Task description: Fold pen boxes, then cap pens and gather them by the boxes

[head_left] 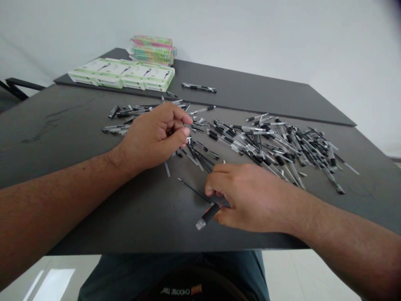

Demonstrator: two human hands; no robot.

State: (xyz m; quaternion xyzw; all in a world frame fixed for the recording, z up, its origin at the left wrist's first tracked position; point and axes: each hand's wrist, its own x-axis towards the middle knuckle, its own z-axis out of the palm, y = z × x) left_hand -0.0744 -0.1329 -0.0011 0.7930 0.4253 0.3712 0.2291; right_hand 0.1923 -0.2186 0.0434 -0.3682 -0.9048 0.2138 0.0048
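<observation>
right hand grips barrel near table front edge, beside refill | left hand curled, pinching into the pile; held part hidden | done: one pen by boxes | left: big parts pile unsorted

Single head-worn view, close above the table's near edge, angled forward and down, facing its far edge and the wall

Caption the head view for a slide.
Right hand grips a pen barrel; left hand pinches parts beside scattered pens.
</observation>
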